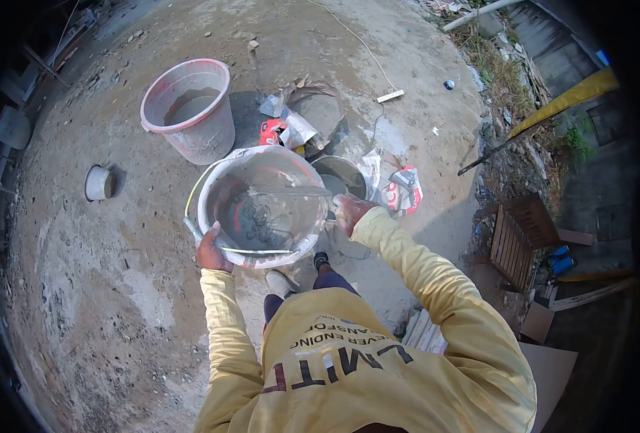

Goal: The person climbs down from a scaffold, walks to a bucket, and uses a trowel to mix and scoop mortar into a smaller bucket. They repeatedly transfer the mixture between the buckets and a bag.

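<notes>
A large whitish bucket (211, 180), smeared with cement, is in front of my body, with wet grey mix (258, 224) at its bottom. My left hand (214, 251) is closed on its near left rim, thumb up, close to the yellowish wire handle (262, 252). My right hand (353, 213) is closed at the right of the bucket, around the grip of a trowel. The trowel's long grey blade (291, 191) shows nearly edge-on across the bucket's opening; my fingers hide most of its grip.
Beyond stands a big pink-rimmed tub (201, 137) with grey contents. Behind the bucket are a dark pail (352, 169), an open sack of grey powder (316, 112) and torn red-white bags (405, 191). A small pail (100, 183) lies left. A wooden crate (511, 245) is at right.
</notes>
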### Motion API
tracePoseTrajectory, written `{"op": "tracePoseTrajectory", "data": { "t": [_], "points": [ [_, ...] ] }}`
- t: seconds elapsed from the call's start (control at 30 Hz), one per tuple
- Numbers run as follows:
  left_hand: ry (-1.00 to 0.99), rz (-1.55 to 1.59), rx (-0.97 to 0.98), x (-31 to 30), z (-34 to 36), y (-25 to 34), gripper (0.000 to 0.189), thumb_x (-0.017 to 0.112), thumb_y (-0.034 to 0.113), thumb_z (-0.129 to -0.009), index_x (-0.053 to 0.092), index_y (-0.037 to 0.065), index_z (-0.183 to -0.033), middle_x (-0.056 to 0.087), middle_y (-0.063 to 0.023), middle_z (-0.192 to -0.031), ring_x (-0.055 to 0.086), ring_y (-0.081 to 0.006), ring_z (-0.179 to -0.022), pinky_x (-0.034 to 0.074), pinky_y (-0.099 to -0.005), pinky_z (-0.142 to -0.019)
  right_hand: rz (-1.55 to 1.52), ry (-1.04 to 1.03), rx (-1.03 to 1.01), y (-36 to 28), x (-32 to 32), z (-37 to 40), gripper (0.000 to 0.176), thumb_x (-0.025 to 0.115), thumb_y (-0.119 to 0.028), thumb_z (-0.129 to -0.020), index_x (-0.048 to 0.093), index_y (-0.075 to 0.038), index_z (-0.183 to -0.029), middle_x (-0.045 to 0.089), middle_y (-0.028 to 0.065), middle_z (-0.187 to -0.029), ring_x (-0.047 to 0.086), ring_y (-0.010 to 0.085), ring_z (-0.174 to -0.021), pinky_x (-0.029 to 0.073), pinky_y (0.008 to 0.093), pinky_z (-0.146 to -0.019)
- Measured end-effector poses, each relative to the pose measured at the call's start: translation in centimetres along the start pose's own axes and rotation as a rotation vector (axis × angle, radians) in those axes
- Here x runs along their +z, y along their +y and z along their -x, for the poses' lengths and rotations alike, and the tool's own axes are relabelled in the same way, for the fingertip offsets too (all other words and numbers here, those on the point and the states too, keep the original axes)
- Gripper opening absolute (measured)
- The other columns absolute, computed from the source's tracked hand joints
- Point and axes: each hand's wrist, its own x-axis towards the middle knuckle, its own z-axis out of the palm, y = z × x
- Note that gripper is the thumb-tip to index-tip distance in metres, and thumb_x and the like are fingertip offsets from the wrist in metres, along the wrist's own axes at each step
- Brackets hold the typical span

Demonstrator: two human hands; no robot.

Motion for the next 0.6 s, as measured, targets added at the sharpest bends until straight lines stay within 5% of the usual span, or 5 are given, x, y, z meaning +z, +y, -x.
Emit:
{"op": "tracePoseTrajectory", "data": {
  "t": [0.17,0.37,0.6],
  "points": [
    [-0.052,0.043,-0.098,-1.5,-0.1,2.4,0.041,0.055,0.006,-0.086,0.048,-0.007,-0.125,0.061,-0.0167,-0.116,0.061,-0.0285,-0.103,0.047,-0.0414,-0.093,0.063,0.155,-0.041,2.1,0.3,-0.7,0.034,0.059,-0.02,-0.078,0.053,-0.01,-0.111,0.056,0.0167,-0.113,0.057,0.0332,-0.106,0.048,0.0429,-0.083],
    [-0.118,0.087,-0.198,-1.3,0.5,4.4,0.042,0.055,0.012,-0.088,0.048,-0.002,-0.127,0.059,-0.0168,-0.121,0.06,-0.0316,-0.107,0.047,-0.0444,-0.096,0.172,-0.006,-0.017,3.2,2.5,-1.6,0.047,0.058,-0.024,-0.079,0.051,-0.018,-0.126,0.047,0.0203,-0.131,0.048,0.0398,-0.12,0.04,0.0471,-0.099],
    [-0.228,0.184,-0.137,-1.0,1.9,5.5,0.055,0.053,0.016,-0.089,0.036,-0.003,-0.138,0.047,-0.0189,-0.137,0.046,-0.0327,-0.126,0.034,-0.0451,-0.108,0.245,-0.18,-0.009,6.2,-0.5,-0.6,0.049,0.05,-0.027,-0.086,0.044,-0.025,-0.135,0.034,0.0176,-0.145,0.032,0.0378,-0.134,0.027,0.0469,-0.11]
  ]
}}
